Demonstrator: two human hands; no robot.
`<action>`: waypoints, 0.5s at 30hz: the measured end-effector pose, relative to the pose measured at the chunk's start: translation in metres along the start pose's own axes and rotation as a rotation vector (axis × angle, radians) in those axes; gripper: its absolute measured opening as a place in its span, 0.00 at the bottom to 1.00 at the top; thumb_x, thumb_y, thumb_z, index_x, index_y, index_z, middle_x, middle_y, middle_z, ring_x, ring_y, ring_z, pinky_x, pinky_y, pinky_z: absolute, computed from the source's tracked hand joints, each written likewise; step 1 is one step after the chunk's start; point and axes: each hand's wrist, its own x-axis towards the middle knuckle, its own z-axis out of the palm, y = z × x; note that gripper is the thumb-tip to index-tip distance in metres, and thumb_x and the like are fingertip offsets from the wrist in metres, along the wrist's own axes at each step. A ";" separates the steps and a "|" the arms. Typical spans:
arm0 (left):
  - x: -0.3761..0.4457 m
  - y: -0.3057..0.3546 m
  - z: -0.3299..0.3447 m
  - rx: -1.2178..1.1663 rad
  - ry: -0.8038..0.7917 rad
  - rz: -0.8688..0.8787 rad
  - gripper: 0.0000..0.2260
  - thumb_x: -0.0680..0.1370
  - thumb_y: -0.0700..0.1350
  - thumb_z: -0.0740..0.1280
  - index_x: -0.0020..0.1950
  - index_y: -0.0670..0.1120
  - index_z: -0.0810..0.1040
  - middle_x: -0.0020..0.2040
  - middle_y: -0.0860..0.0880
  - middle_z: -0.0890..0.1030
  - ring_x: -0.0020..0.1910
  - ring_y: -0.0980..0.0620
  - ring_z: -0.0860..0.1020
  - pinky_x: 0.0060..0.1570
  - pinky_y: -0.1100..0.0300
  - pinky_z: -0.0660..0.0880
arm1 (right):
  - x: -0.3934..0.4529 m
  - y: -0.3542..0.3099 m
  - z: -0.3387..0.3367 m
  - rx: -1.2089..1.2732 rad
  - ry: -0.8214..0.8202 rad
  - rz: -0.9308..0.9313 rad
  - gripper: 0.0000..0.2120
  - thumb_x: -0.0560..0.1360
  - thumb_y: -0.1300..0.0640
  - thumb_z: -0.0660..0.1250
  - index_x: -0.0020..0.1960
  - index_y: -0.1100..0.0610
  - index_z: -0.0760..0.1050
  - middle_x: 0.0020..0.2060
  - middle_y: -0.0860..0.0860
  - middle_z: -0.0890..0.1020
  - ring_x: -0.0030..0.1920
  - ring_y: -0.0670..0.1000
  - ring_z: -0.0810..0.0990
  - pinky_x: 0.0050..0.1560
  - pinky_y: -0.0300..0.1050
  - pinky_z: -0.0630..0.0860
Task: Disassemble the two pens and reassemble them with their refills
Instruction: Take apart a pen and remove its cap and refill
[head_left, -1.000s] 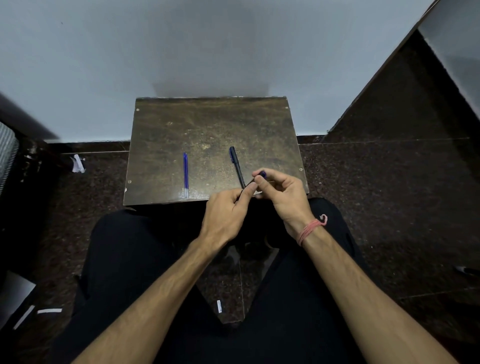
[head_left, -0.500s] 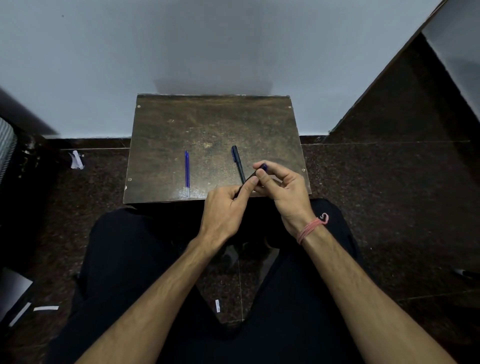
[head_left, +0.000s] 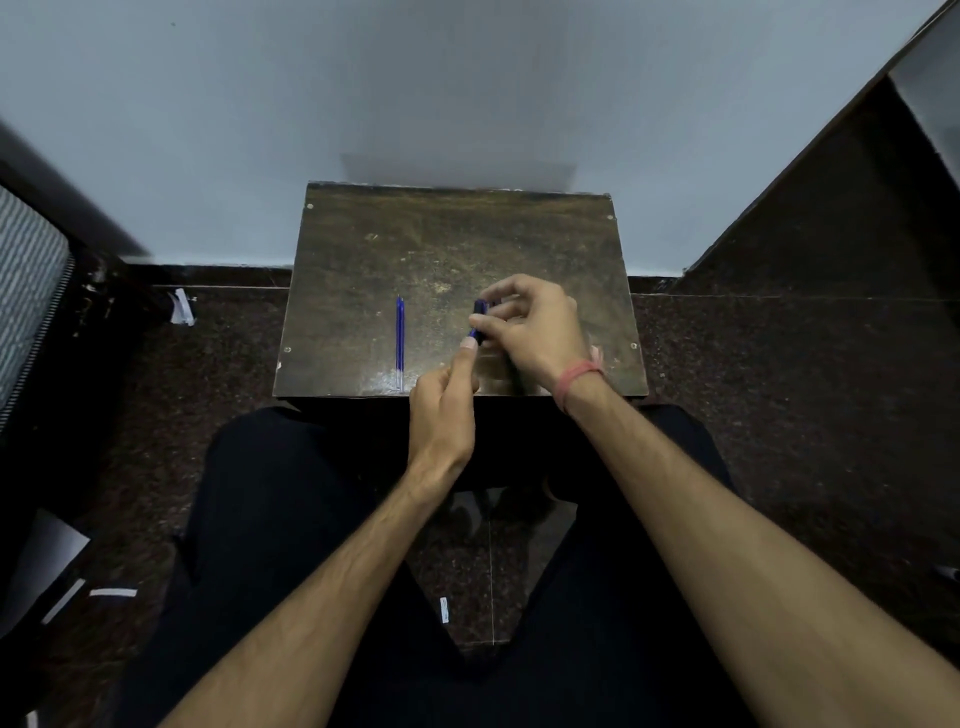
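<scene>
Both hands are meeting over the near part of the table (head_left: 363, 249), the right hand (head_left: 540, 332) pinching a pen (head_left: 477, 322) that the left hand (head_left: 441, 410) is touching from below. A refill (head_left: 400, 338) is lying on the table left of that grip, apart from it.

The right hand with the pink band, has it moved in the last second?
Yes. The right hand has moved forward over the wooden board, away from its near edge, toward the wall.
</scene>
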 end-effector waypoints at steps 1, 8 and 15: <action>0.001 0.000 0.001 -0.030 0.014 -0.010 0.28 0.84 0.66 0.61 0.28 0.54 0.67 0.27 0.57 0.66 0.26 0.56 0.62 0.31 0.57 0.58 | 0.006 -0.002 0.007 -0.059 0.000 -0.008 0.11 0.73 0.62 0.83 0.52 0.55 0.86 0.35 0.49 0.89 0.37 0.47 0.90 0.48 0.49 0.88; 0.002 0.001 0.000 -0.134 0.045 0.007 0.18 0.77 0.62 0.59 0.31 0.55 0.63 0.29 0.56 0.63 0.29 0.54 0.58 0.32 0.55 0.54 | 0.036 -0.018 0.040 -0.230 0.018 0.042 0.12 0.71 0.58 0.85 0.52 0.51 0.88 0.39 0.44 0.88 0.44 0.43 0.87 0.57 0.45 0.85; 0.006 -0.001 -0.001 -0.175 0.065 -0.004 0.17 0.75 0.60 0.59 0.28 0.56 0.64 0.28 0.57 0.64 0.29 0.56 0.59 0.31 0.56 0.55 | 0.039 -0.019 0.058 -0.267 -0.011 0.026 0.12 0.71 0.59 0.86 0.52 0.54 0.88 0.38 0.45 0.88 0.38 0.40 0.86 0.45 0.34 0.85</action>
